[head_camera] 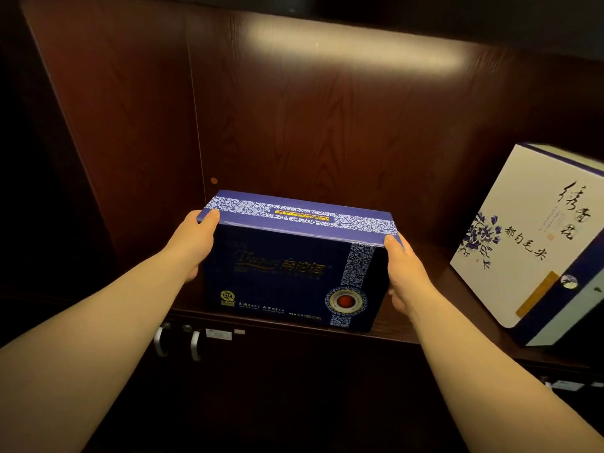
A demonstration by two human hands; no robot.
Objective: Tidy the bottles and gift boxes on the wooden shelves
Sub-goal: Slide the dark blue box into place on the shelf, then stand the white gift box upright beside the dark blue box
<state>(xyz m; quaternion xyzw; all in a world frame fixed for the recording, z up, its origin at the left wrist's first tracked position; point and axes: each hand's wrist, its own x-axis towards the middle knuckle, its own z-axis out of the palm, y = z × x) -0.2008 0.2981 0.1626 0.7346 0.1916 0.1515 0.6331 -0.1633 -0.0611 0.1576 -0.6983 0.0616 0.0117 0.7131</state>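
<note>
A dark blue gift box [291, 266] with a white floral band and a red round emblem stands upright on the dark wooden shelf [402, 331], its lower edge near the shelf's front. My left hand [192, 243] grips its left side, thumb on the top corner. On the opposite side my right hand [405, 276] holds the box the same way. A white gift box [529, 237] with blue flowers and black calligraphy stands at the right of the same shelf, apart from the blue one.
The dark wood back panel [327, 125] rises behind the boxes and a side wall [108, 109] closes the shelf on the left. Cabinet doors with white handles [178, 341] sit below the shelf edge. A small orange dot [214, 180] marks the back panel.
</note>
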